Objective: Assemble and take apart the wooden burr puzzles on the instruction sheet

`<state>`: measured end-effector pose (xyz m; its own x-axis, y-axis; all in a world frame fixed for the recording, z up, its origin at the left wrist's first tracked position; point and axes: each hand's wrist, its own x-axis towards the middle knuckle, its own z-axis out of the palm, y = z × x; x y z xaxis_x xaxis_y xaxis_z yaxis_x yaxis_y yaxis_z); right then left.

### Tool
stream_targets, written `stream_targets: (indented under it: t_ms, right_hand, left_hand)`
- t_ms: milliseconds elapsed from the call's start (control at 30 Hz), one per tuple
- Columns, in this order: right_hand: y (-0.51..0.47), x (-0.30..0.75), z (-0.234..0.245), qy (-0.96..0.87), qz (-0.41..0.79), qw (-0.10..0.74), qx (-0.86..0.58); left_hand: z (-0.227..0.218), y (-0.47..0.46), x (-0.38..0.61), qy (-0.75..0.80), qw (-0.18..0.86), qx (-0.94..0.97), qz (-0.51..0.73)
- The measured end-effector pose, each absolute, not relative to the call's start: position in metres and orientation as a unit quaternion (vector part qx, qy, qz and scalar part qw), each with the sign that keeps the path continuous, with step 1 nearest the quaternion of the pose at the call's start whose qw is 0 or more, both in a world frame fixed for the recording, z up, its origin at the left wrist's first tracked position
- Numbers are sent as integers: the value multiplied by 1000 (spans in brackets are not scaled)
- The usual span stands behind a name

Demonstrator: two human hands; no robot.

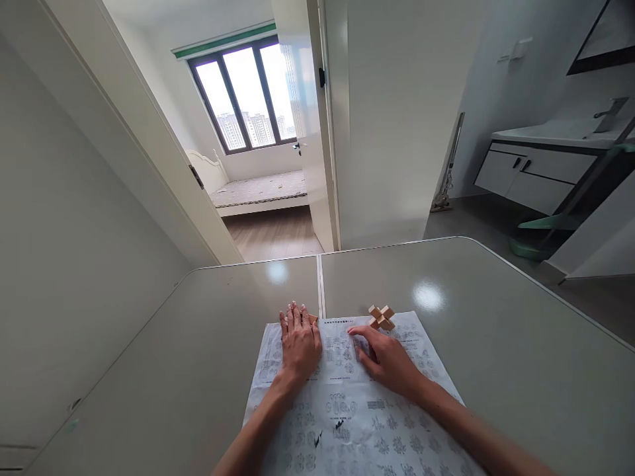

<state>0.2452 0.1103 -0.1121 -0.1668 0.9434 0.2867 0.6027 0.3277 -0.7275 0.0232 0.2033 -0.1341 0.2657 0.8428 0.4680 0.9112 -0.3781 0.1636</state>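
A wooden cross-shaped puzzle (381, 318) sits at the far edge of the printed sheet (342, 390), near its far right corner, just beyond the right hand (389, 360). That hand holds nothing visible: its index finger reaches over the print, thumb apart. The left hand (300, 340) lies flat, fingers slightly spread, over a wooden piece (313, 318) near the sheet's far left corner. The table's (496, 330) seam (320, 284) runs from the sheet to the far edge; beyond stand an open door (302, 125) and a bed (260, 188).
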Motion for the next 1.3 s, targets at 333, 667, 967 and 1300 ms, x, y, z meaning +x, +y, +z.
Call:
stream_targets:
  t_ms: [333,667,967,1300]
  right_hand:
    - [109,244,-108,-681,269,415,-539]
    - [115,249,-108,-485,428,529,-549]
    - [119,253,-112,-483,454,507,-551]
    - [113,246,-106,-542,414,501,-533]
  left_hand:
    - [-126,199,23,-531,51,-805,-261]
    - [-108,186,34,-443,21,-859,-257]
    - [-102,182,35,-415,-17,-872,-260]
    - [-100,181,35,-408,-34,-872,-268]
